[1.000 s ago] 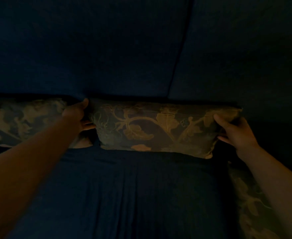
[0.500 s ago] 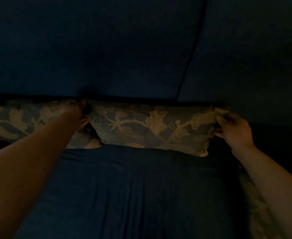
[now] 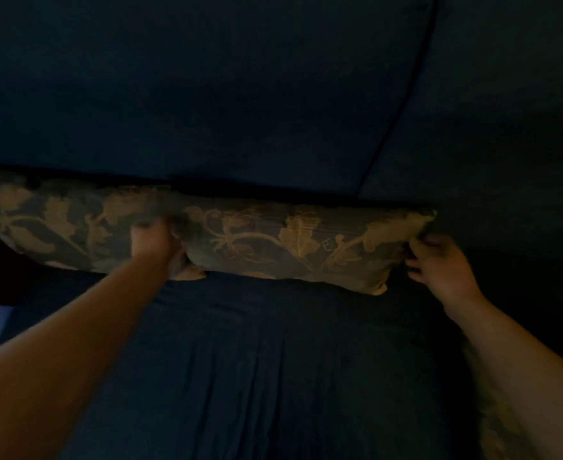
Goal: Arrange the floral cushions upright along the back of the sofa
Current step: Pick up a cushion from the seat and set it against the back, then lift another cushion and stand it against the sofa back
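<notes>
The middle floral cushion [image 3: 293, 250] stands against the sofa back [image 3: 207, 94], touching the left cushion [image 3: 51, 224]. The left hand [image 3: 152, 242] grips its left edge and the right hand [image 3: 439, 263] its right corner; press both ends back evenly so it sits straight

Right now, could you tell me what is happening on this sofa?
A person is setting a floral cushion against the dark sofa back. The left hand grips its left end, the right hand its right end. A second floral cushion lies beside it on the left. The dim light hides finer detail.
</notes>
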